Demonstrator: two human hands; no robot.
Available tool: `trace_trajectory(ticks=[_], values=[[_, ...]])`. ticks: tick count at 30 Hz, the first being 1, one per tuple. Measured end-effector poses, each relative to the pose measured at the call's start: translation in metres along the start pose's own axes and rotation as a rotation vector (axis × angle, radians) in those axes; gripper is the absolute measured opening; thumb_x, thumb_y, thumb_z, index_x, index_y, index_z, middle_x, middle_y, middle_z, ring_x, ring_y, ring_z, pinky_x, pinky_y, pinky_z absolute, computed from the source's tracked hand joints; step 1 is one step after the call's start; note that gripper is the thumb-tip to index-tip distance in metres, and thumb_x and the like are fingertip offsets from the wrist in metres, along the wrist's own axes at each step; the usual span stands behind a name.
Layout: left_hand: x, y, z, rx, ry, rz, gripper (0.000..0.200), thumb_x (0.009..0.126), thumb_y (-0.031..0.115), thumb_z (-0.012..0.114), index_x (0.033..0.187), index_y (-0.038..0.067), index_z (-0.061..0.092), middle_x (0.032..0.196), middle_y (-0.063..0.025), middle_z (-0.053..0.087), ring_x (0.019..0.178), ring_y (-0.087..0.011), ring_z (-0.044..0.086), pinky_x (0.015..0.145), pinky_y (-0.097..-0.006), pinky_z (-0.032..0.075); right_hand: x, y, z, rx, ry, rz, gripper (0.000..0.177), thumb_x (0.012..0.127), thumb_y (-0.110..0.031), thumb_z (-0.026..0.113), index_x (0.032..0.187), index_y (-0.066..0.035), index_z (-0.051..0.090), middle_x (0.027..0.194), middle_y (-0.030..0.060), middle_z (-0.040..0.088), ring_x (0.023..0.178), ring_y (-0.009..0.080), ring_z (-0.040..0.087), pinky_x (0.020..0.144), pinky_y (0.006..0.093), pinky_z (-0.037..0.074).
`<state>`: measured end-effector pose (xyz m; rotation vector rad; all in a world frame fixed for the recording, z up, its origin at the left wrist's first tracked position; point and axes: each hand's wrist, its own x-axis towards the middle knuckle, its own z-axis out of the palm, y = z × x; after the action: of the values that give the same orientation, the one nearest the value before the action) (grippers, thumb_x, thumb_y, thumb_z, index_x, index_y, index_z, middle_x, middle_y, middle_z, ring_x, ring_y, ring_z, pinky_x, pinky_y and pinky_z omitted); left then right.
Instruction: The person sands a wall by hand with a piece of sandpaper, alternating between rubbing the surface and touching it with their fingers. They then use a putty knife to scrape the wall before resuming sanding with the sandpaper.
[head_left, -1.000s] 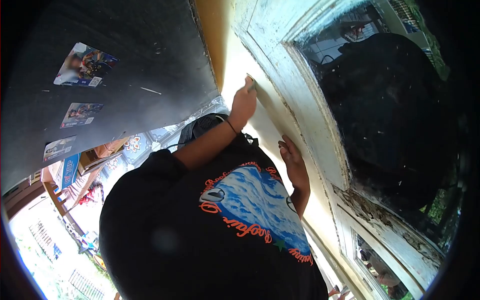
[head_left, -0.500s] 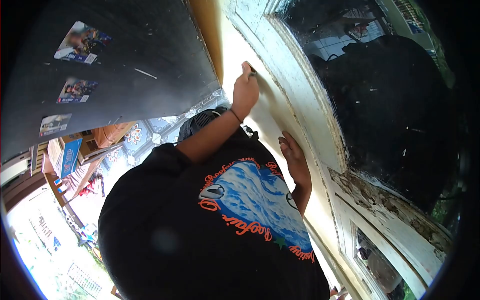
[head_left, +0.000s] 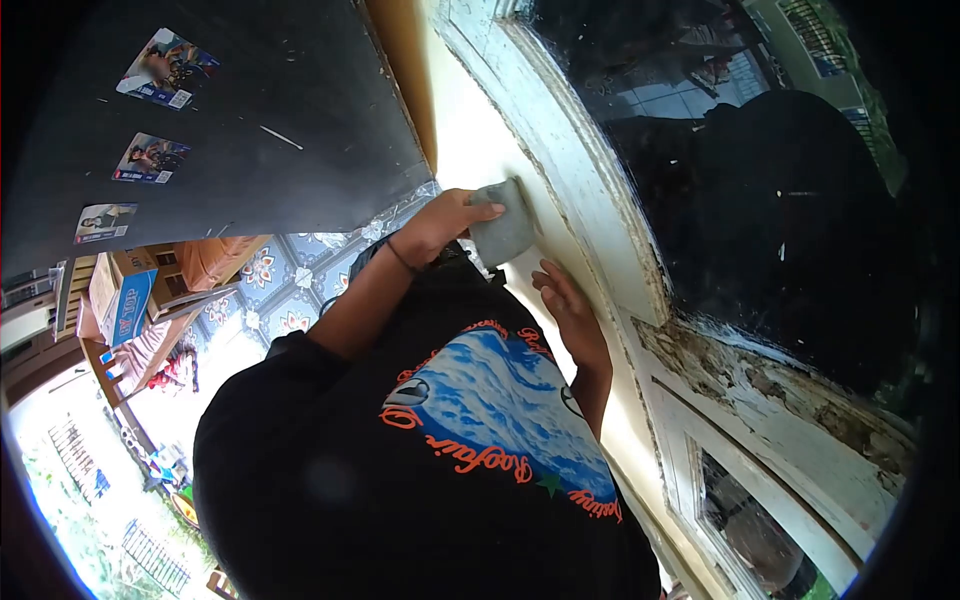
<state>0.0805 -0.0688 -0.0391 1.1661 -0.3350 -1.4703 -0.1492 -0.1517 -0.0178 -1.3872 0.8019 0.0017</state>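
Observation:
My left hand (head_left: 440, 224) grips a flat piece of grey sandpaper (head_left: 504, 232), with the thumb lying across its face and the other fingers hidden behind it. The sandpaper is turned broad side toward me, close to the pale wall (head_left: 478, 120) beside the window frame. Lower along the same wall is my right hand (head_left: 577, 318), empty, its fingers apart and the fingertips at the surface. A dark band circles my left wrist. Between the two arms shows the printed front of my black shirt (head_left: 330, 440).
A black panel (head_left: 330, 90) with several stickers stands to the left. On the right, a dark glass pane (head_left: 780, 240) sits in a white frame (head_left: 600, 150) with a chipped, rotten lower rail (head_left: 770, 390). Boxes (head_left: 125, 290) lie on furniture beyond the patterned tile floor (head_left: 285, 270).
My left hand has come down and back along the wall, turning the sandpaper from edge-on to broad side. My right hand has shifted slightly left in view, fingers still apart.

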Motion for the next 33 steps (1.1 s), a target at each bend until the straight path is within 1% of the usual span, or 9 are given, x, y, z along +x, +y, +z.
trace_trajectory(ticks=[12,14,19,21,24,26,30,32,33], values=[[-0.009,0.015,0.008,0.252,-0.119,0.019,0.045,0.078,0.036,0.066,0.097,-0.005,0.061,0.085,-0.0078,0.063,0.079,-0.0126,0.058,0.074,-0.0251,0.045,0.024,-0.004,0.026,0.202,-0.088,0.009,0.053,0.091,-0.034,0.047,0.134,-0.007,0.032,0.111,0.0125,0.054,0.101,0.0175,0.051,0.090,0.0297,0.038],[-0.009,0.016,0.008,0.254,-0.135,-0.009,0.045,0.077,0.037,0.067,0.096,-0.005,0.061,0.083,-0.0077,0.063,0.079,-0.0128,0.058,0.075,-0.0252,0.045,0.021,-0.012,0.033,0.277,0.045,0.049,0.048,0.090,-0.033,0.048,0.129,-0.005,0.039,0.101,0.0095,0.058,0.094,0.0162,0.054,0.087,0.0296,0.040],[-0.006,0.020,0.006,0.236,-0.177,-0.042,0.044,0.079,0.033,0.065,0.101,-0.004,0.059,0.089,-0.0086,0.062,0.085,-0.0133,0.058,0.078,-0.0247,0.045,0.027,-0.016,0.030,0.401,0.052,0.126,0.038,0.090,-0.032,0.049,0.113,-0.002,0.051,0.097,0.0076,0.059,0.089,0.0156,0.056,0.083,0.0287,0.042],[-0.004,0.012,0.008,0.084,-0.249,0.027,0.041,0.084,0.024,0.060,0.112,-0.004,0.051,0.102,-0.0108,0.060,0.093,-0.0156,0.057,0.083,-0.0281,0.046,0.034,-0.006,0.027,0.444,0.060,0.080,0.035,0.090,-0.031,0.049,0.108,-0.002,0.053,0.097,0.0077,0.059,0.089,0.0153,0.056,0.082,0.0283,0.043],[-0.008,0.006,0.009,-0.207,-0.231,-0.043,0.034,0.087,0.016,0.055,0.115,-0.001,0.048,0.104,-0.0101,0.058,0.099,-0.0161,0.055,0.085,-0.0279,0.045,0.040,-0.005,0.025,0.347,0.078,0.071,0.044,0.089,-0.033,0.050,0.115,0.002,0.049,0.105,0.0114,0.058,0.098,0.0190,0.055,0.086,0.0312,0.042],[-0.004,0.011,-0.001,-0.220,-0.161,-0.014,0.031,0.087,0.012,0.053,0.115,-0.002,0.048,0.104,-0.0101,0.058,0.097,-0.0170,0.056,0.086,-0.0292,0.045,0.037,-0.018,0.029,0.244,0.142,0.033,0.034,0.091,-0.030,0.048,0.108,-0.002,0.055,0.105,0.0078,0.058,0.098,0.0166,0.054,0.086,0.0307,0.040],[0.010,0.022,-0.045,-0.233,0.048,0.123,0.029,0.088,0.014,0.052,0.113,0.000,0.050,0.100,-0.0094,0.060,0.094,-0.0159,0.058,0.083,-0.0283,0.047,0.035,-0.015,0.024,0.079,0.167,0.039,0.037,0.091,-0.029,0.047,0.115,-0.002,0.052,0.110,0.0082,0.056,0.104,0.0180,0.052,0.089,0.0315,0.039],[0.033,0.007,-0.073,-0.281,0.489,0.330,0.030,0.088,0.014,0.049,0.113,-0.003,0.051,0.093,-0.0051,0.059,0.084,-0.0133,0.057,0.075,-0.0269,0.045,0.033,-0.019,0.023,0.070,0.146,0.049,0.039,0.091,-0.029,0.047,0.120,-0.003,0.049,0.114,0.0086,0.054,0.107,0.0184,0.050,0.090,0.0314,0.038],[0.038,0.012,-0.075,-0.288,0.485,0.334,0.030,0.088,0.014,0.049,0.113,-0.003,0.051,0.093,-0.0051,0.059,0.084,-0.0133,0.057,0.075,-0.0269,0.045,0.032,-0.020,0.023,0.080,0.145,0.065,0.039,0.091,-0.029,0.047,0.121,-0.004,0.048,0.115,0.0092,0.054,0.110,0.0191,0.049,0.092,0.0319,0.037]])
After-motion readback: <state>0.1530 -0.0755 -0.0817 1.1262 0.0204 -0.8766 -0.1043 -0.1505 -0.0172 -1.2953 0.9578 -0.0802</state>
